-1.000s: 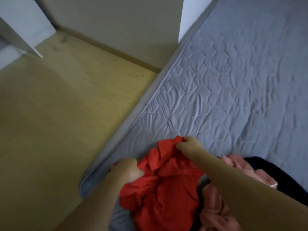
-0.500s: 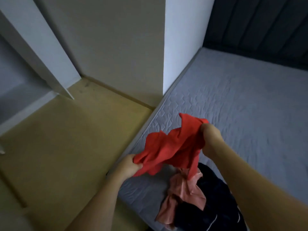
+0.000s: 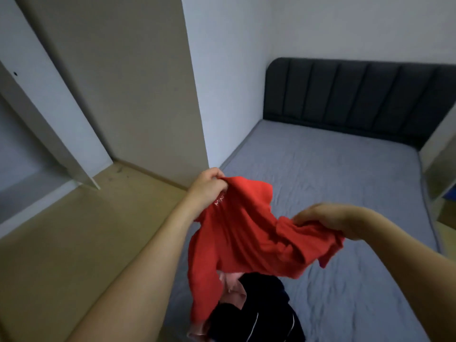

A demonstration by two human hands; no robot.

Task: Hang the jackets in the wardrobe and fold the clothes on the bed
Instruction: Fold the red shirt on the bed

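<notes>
Grey quilted bed with a dark padded headboard fills the right of the room, and a wardrobe stands open at the left beyond a strip of wooden floor. Judging by the pose, the step in hand is opening out a red top to fold it. It hangs in the air over the bed's near edge, above a pink garment and a black jacket lying in a heap. Left hand, arm stretched forward, grips one bunched edge with curled fingers. Right hand, wrist bent and palm down, pinches the opposite edge. Next the top probably needs shaking flat and laying on bare mattress, clear of the heap, since it still sags crumpled between the hands.
</notes>
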